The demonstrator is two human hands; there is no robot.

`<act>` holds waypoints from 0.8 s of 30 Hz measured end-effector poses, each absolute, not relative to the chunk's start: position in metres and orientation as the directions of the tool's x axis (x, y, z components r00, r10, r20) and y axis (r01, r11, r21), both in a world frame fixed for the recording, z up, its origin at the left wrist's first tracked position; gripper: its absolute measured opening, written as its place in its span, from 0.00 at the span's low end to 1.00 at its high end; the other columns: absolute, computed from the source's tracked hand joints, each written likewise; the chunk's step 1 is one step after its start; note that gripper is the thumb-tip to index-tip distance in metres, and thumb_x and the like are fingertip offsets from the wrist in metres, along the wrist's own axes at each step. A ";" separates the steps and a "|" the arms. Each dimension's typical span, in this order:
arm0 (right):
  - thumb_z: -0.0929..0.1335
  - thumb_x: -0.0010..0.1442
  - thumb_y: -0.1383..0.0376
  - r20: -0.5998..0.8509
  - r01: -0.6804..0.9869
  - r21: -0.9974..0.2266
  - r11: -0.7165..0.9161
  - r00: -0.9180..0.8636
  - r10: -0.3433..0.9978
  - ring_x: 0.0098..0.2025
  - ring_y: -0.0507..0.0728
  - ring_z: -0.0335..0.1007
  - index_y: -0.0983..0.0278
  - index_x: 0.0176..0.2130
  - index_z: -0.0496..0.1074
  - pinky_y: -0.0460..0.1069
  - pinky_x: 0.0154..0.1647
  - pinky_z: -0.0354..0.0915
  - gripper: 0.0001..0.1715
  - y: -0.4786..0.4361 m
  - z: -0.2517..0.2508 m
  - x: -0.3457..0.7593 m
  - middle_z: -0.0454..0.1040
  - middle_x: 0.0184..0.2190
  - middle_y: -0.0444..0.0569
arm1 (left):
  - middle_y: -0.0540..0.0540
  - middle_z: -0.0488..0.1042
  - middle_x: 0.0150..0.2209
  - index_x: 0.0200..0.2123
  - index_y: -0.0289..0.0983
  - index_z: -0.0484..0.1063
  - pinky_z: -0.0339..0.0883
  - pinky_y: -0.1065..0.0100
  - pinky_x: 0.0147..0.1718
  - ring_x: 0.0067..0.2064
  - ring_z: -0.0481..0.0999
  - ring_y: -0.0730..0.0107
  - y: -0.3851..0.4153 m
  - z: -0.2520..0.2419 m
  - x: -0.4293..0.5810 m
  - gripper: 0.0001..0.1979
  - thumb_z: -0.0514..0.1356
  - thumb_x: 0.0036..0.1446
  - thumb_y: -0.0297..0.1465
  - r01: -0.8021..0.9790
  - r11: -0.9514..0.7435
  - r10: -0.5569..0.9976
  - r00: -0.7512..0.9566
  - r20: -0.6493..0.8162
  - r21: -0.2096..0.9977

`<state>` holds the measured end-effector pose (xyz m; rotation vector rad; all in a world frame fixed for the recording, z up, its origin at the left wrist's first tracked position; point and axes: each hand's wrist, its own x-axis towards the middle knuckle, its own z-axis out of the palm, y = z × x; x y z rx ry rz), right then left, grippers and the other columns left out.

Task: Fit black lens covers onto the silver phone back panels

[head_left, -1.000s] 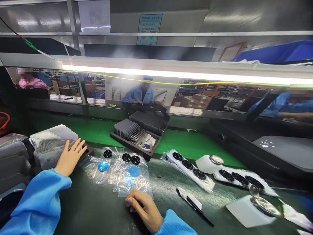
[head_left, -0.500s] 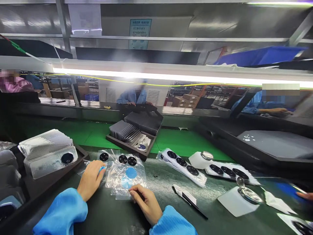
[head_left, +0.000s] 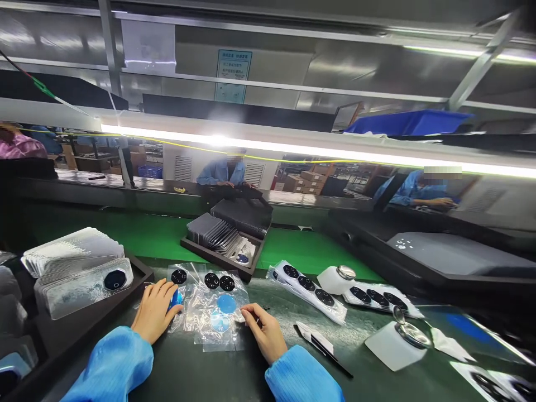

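My left hand [head_left: 154, 309] lies on a clear plastic bag [head_left: 181, 290], its curled fingers over a blue round piece [head_left: 176, 298] inside it. My right hand [head_left: 263, 332] rests with bent fingers on the right edge of a second clear bag [head_left: 218, 312] that holds two blue discs [head_left: 224, 310]. Black octagonal parts [head_left: 219, 281] lie on the bags just beyond. Both sleeves are blue.
A dark tray [head_left: 100, 312] with stacked silver covers sits at the left. Another tray of grey plates [head_left: 221, 245] stands on the green belt. Strips of black parts [head_left: 307, 285], white dispenser bottles [head_left: 393, 346] and a black pen [head_left: 326, 350] lie to the right. People work across the line.
My left hand left the silver covers in the tray and came down onto the bag with the blue piece. My right hand slid right along the other bag's edge.
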<state>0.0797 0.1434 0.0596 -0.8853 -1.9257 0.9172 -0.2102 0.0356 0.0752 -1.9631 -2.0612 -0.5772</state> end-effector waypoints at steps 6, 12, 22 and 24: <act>0.62 0.62 0.44 0.327 0.267 -0.837 0.478 -0.457 0.827 0.28 0.54 0.68 0.63 0.32 0.74 0.47 0.31 0.63 0.27 0.146 0.058 0.080 0.74 0.26 0.46 | 0.41 0.71 0.54 0.58 0.40 0.65 0.61 0.52 0.54 0.56 0.68 0.53 0.039 0.067 -0.214 0.22 0.56 0.63 0.41 0.982 0.029 0.896 -0.108 0.431 0.185; 0.65 0.60 0.44 0.303 0.240 -0.876 0.418 -0.400 0.865 0.30 0.55 0.69 0.63 0.32 0.73 0.48 0.33 0.65 0.26 0.158 0.072 0.079 0.74 0.27 0.46 | 0.41 0.71 0.54 0.57 0.42 0.66 0.62 0.50 0.55 0.57 0.68 0.53 0.043 0.058 -0.214 0.20 0.54 0.62 0.37 0.981 0.036 0.878 -0.122 0.462 0.190; 0.60 0.70 0.60 0.030 0.280 -0.954 0.106 -0.261 0.965 0.48 0.57 0.72 0.67 0.52 0.69 0.56 0.48 0.69 0.17 0.299 0.140 0.015 0.71 0.49 0.51 | 0.41 0.64 0.61 0.59 0.43 0.62 0.57 0.44 0.60 0.66 0.56 0.53 0.036 0.068 -0.195 0.20 0.51 0.65 0.33 0.989 -0.077 0.776 -0.018 0.631 0.124; 0.60 0.71 0.61 0.023 0.294 -0.951 0.092 -0.232 0.973 0.49 0.57 0.71 0.67 0.53 0.68 0.56 0.49 0.68 0.18 0.306 0.146 0.000 0.70 0.50 0.51 | 0.41 0.64 0.61 0.59 0.44 0.62 0.58 0.44 0.59 0.66 0.56 0.53 0.034 0.069 -0.194 0.20 0.51 0.64 0.31 0.990 -0.086 0.753 -0.010 0.658 0.114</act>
